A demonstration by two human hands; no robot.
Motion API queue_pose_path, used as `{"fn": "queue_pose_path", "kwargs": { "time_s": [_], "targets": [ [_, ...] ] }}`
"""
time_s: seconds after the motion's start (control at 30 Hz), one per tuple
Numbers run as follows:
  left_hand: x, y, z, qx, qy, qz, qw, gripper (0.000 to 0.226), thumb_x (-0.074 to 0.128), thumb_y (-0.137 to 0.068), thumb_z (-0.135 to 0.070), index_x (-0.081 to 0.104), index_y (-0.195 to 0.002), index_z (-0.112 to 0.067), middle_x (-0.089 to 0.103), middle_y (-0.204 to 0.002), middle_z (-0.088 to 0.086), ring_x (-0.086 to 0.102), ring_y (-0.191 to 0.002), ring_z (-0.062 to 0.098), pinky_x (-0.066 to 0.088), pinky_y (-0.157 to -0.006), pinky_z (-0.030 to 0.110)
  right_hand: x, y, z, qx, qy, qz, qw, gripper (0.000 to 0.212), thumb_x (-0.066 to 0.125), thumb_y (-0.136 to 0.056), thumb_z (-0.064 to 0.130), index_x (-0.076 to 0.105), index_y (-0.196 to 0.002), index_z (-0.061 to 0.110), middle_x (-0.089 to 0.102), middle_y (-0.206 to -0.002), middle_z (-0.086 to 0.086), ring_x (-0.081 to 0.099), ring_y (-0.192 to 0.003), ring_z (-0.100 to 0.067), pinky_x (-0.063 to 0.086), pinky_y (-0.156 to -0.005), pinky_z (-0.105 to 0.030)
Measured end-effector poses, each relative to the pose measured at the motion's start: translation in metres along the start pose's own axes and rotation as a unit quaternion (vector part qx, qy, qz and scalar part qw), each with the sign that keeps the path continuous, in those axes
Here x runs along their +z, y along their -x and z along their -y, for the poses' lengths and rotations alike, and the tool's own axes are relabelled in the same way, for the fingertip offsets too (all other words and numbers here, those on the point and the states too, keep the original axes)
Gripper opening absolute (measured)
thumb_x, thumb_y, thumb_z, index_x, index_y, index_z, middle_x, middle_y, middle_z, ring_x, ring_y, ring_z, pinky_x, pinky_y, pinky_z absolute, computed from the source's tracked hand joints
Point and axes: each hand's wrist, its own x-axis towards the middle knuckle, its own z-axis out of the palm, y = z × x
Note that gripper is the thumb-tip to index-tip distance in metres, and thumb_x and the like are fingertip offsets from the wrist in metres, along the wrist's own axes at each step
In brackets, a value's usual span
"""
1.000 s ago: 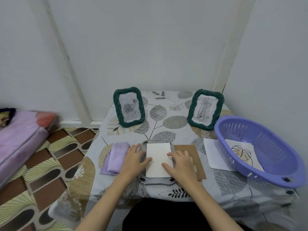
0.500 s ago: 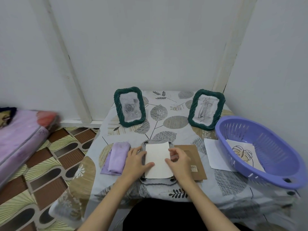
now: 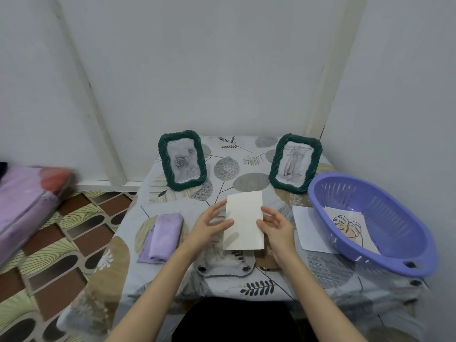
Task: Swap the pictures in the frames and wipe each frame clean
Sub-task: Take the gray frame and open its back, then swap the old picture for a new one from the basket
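Fingers pinch flat cream card — left hand, right hand gripping side edges.

Both hands pinch blank card upright

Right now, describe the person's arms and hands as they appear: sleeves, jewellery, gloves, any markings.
Both forearms are bare up to the bottom edge of the picture; no sleeve shows. The left hand and the right hand wear no gloves, and no ring, watch or bracelet is visible. No markings can be made out. The nails look short and unpainted, though the picture is soft.
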Motion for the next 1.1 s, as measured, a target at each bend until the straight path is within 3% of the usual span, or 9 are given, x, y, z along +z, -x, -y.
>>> {"fn": "queue_pose_path", "kwargs": {
  "time_s": [0.13, 0.23, 0.33, 0.4, 0.5, 0.67, 0.8, 0.93, 1.1],
  "targets": [
    [0.025, -0.013, -0.009, -0.066, 0.179, 0.050, 0.980, 0.054, 0.058, -0.079, 0.014, 0.056, -0.118, -0.023, 0.054, -0.124, 0.012, 0.061, -0.099, 0.023, 0.057, -0.069, 0.028, -0.019, -0.003, 0.025, -0.021, 0.049, 0.029, 0.998, 0.035, 0.061, -0.082, -0.006, 0.061, -0.112, 0.012, 0.061, -0.091, 0.000, 0.059, -0.080, -0.009, 0.051, -0.067, -0.013],
    [0.049, -0.024, -0.015, -0.052, 0.137, 0.062, 0.987, 0.052, 0.056, -0.078, 0.017, 0.059, -0.116, -0.018, 0.058, -0.116, 0.009, 0.061, -0.097, 0.023, 0.058, -0.073, 0.029, -0.046, -0.003, 0.050, -0.124, 0.244, 0.027, 0.961, 0.036, 0.063, -0.084, 0.005, 0.059, -0.118, 0.017, 0.059, -0.097, 0.000, 0.056, -0.084, -0.013, 0.049, -0.071, -0.016],
    [0.072, -0.039, -0.016, -0.023, 0.051, 0.061, 0.997, 0.052, 0.059, -0.078, 0.014, 0.058, -0.114, -0.024, 0.060, -0.115, 0.006, 0.063, -0.097, 0.019, 0.057, -0.078, 0.030, -0.086, -0.007, 0.069, -0.229, 0.539, -0.013, 0.811, 0.039, 0.063, -0.084, 0.021, 0.057, -0.123, 0.025, 0.052, -0.123, -0.004, 0.045, -0.109, -0.023, 0.041, -0.091, -0.035],
    [0.084, -0.050, -0.015, -0.011, -0.003, 0.060, 0.998, 0.053, 0.061, -0.078, 0.012, 0.058, -0.117, -0.024, 0.059, -0.119, 0.008, 0.062, -0.101, 0.023, 0.056, -0.079, 0.030, -0.113, -0.007, 0.080, -0.158, 0.659, 0.013, 0.735, 0.042, 0.062, -0.085, 0.034, 0.053, -0.125, 0.034, 0.041, -0.138, -0.003, 0.037, -0.123, -0.027, 0.035, -0.097, -0.041],
    [0.104, -0.063, -0.009, -0.010, -0.072, 0.064, 0.995, 0.055, 0.063, -0.077, 0.011, 0.056, -0.123, -0.017, 0.056, -0.124, 0.013, 0.059, -0.105, 0.029, 0.054, -0.085, 0.036, -0.143, -0.009, 0.084, -0.053, 0.606, 0.105, 0.787, 0.040, 0.063, -0.084, 0.033, 0.053, -0.122, 0.039, 0.050, -0.134, 0.003, 0.049, -0.110, -0.014, 0.041, -0.093, -0.033],
    [0.132, -0.078, 0.009, -0.041, -0.111, 0.091, 0.989, 0.057, 0.068, -0.074, 0.010, 0.053, -0.127, -0.007, 0.057, -0.120, 0.017, 0.056, -0.101, 0.022, 0.050, -0.086, 0.029, -0.156, -0.010, 0.090, -0.105, 0.497, 0.084, 0.857, 0.041, 0.061, -0.084, 0.013, 0.059, -0.120, 0.032, 0.063, -0.114, 0.009, 0.054, -0.075, 0.007, 0.044, -0.072, -0.013],
    [0.152, -0.091, 0.013, -0.027, -0.150, 0.092, 0.984, 0.061, 0.078, -0.069, -0.002, 0.054, -0.124, -0.009, 0.055, -0.104, 0.008, 0.054, -0.094, 0.018, 0.047, -0.082, 0.015, -0.160, -0.008, 0.102, -0.139, 0.467, 0.052, 0.872, 0.039, 0.058, -0.085, 0.002, 0.062, -0.119, 0.021, 0.047, -0.063, 0.028, 0.048, -0.049, 0.011, 0.037, -0.053, -0.005],
    [0.176, -0.097, 0.021, -0.019, -0.199, 0.082, 0.976, 0.071, 0.081, -0.067, -0.010, 0.048, -0.130, -0.009, 0.061, -0.115, 0.012, 0.059, -0.096, 0.021, 0.050, -0.090, 0.028, -0.159, -0.014, 0.100, -0.136, 0.468, 0.071, 0.871, 0.041, 0.060, -0.084, 0.006, 0.061, -0.121, 0.024, 0.066, -0.097, 0.009, 0.049, -0.052, 0.007, 0.040, -0.057, -0.007],
    [0.186, -0.097, 0.031, 0.071, -0.510, 0.124, 0.848, 0.066, 0.070, -0.076, -0.044, 0.044, -0.135, -0.027, 0.014, -0.156, 0.008, 0.008, -0.144, 0.030, 0.009, -0.117, 0.038, -0.160, -0.019, 0.082, -0.133, 0.472, 0.073, 0.869, 0.044, 0.062, -0.081, 0.014, 0.059, -0.121, 0.035, 0.064, -0.102, 0.005, 0.061, -0.079, -0.026, 0.051, -0.078, -0.032]
  ]
}}
